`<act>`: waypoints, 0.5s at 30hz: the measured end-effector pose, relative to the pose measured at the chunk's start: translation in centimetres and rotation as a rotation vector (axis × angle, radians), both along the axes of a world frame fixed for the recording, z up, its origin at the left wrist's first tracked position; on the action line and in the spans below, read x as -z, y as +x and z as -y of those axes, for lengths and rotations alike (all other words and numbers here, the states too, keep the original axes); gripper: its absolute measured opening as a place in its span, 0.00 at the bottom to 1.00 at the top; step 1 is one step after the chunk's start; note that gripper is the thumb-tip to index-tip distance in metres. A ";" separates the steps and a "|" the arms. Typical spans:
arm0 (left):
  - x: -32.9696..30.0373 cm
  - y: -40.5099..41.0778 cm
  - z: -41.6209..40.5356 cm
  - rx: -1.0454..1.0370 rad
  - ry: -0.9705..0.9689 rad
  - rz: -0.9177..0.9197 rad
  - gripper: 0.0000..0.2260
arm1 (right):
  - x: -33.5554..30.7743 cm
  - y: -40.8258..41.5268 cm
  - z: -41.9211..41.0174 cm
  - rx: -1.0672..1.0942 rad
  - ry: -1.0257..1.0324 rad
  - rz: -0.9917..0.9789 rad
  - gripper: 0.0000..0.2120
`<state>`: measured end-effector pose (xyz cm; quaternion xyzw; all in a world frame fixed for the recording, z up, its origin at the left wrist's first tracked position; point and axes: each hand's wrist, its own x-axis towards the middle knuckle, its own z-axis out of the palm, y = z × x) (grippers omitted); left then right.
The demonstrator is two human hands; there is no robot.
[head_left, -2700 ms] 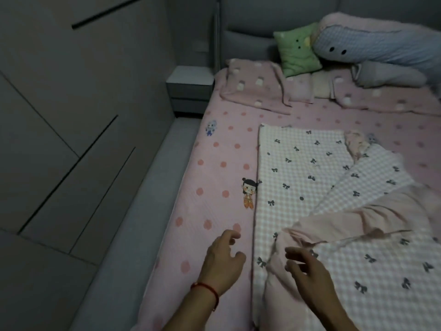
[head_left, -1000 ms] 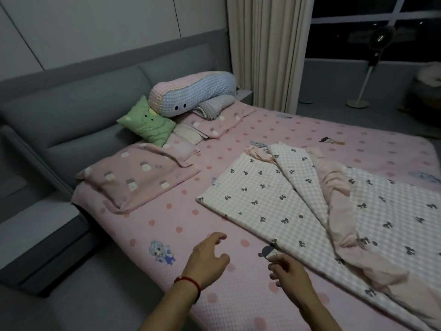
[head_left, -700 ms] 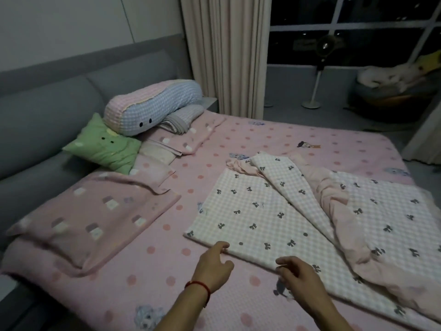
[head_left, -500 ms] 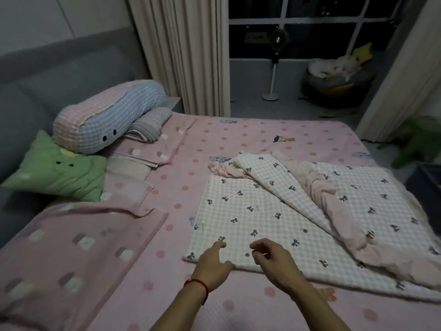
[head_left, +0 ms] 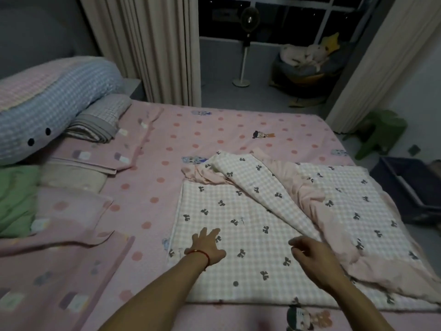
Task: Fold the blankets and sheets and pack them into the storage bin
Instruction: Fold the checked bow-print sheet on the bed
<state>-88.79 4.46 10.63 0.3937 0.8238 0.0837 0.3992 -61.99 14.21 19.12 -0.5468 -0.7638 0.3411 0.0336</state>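
A cream checked blanket with dark bows and a pink underside (head_left: 241, 211) lies partly folded on the pink dotted bed sheet (head_left: 148, 187). A diagonal flap of it is turned over, showing pink lining. My left hand (head_left: 207, 246), with a red wrist string, reaches out over the blanket's near-left part with fingers spread and holds nothing. Over the blanket, close to the flap's lower edge, my right hand (head_left: 312, 256) hangs with loosely curled fingers, empty. A dark storage bin (head_left: 405, 185) stands on the floor at the bed's right side.
At the head end on the left lie pink pillows (head_left: 64, 220), a green cushion (head_left: 14, 199), a long blue-and-pink checked bolster (head_left: 52, 103) and a folded grey blanket (head_left: 100, 120). Curtains, a standing fan (head_left: 245, 44), a green stool (head_left: 379, 132) and a chair are beyond the bed.
My view has swung right along the bed, from the wall side to the window side. Both hands have moved forward from the bare sheet onto the checked blanket.
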 end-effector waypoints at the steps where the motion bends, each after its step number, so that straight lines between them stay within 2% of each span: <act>1: 0.9 -0.7 -1.7 -0.002 -0.003 -0.007 0.35 | 0.7 -1.5 -2.7 -0.017 -0.005 0.002 0.09; 5: 7.2 -5.2 -7.7 -0.046 0.017 -0.084 0.34 | 6.5 -10.2 -15.5 -0.159 0.032 0.068 0.11; 8: 15.4 -10.6 -14.2 -0.101 0.008 -0.217 0.29 | 14.6 -17.7 -26.2 -0.273 0.029 0.130 0.16; 10: 23.0 -14.3 -18.8 -0.143 -0.039 -0.300 0.28 | 20.1 -22.2 -33.2 -0.326 0.050 0.198 0.18; 11: 24.9 -14.7 -19.2 -0.128 -0.063 -0.377 0.28 | 20.7 -23.5 -35.3 -0.337 0.084 0.230 0.19; 13: 31.5 -15.3 -21.4 -0.138 0.072 -0.559 0.31 | 25.0 -27.0 -41.7 -0.409 0.247 0.297 0.21; 15: 35.0 -15.4 -21.9 -0.194 0.201 -0.729 0.30 | 27.8 -30.5 -47.2 -0.564 0.455 0.311 0.24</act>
